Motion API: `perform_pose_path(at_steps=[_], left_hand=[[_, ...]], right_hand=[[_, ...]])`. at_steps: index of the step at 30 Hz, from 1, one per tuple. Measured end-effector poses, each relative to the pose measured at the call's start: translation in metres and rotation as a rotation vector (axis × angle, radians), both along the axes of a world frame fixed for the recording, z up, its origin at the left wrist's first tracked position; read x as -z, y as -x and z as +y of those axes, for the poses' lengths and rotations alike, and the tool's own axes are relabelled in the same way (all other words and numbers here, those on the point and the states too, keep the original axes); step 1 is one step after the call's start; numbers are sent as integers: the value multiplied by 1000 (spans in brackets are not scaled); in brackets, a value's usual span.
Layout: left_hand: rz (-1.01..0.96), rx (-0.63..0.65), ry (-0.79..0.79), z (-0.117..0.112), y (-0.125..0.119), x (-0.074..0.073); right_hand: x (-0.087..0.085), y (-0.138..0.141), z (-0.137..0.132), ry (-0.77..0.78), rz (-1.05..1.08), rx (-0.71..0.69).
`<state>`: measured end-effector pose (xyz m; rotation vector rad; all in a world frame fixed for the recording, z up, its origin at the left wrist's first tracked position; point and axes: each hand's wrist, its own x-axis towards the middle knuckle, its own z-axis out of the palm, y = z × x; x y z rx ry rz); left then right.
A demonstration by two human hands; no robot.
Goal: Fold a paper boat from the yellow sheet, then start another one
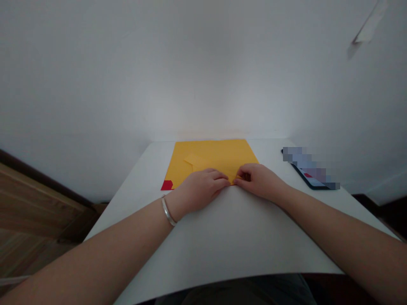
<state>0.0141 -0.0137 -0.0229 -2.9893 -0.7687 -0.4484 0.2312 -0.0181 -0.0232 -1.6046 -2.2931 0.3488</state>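
While flat on the white table [203,245], yellow paper [219,152]: spreads almost to the wall [203,72] at the far end, near edge turned toward the body.
Left hand [203,188]: lies back upward over the near edge, fingers close together and pointing right; cannot tell of any grip beneath.
Right hand [259,180]: pinches the near edge between thumb and bent forefinger, just beside the left fingertips.
Red patch [167,185]: shows at the near left corner of the yellow paper.
Paler shape [197,160]: shows on the left half, just beyond the left knuckles; cannot tell whether flap or separate piece.
Bangle [168,212]: circles the left wrist, silver-coloured.
Phone [313,182]: rests on the table, right of the yellow paper and apart from it, partly pixelated.
White strip [371,26]: juts from the wall, upper right.
Wooden furniture [34,203]: stands left of the table.
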Motion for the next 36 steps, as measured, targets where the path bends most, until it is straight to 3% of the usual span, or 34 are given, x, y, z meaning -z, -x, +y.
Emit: perform_pose_path(at_steps=[17,29,36], left_hand=[[75,28,-72,0,1,-1],[-10,85,-34,2,2,3],[-16,98,-22,2,0,3]], right_hand=[[-1,-4,6,94,9,97],[-3,-23,14,174,14,54],[-2,-16,10,70,-67,71]])
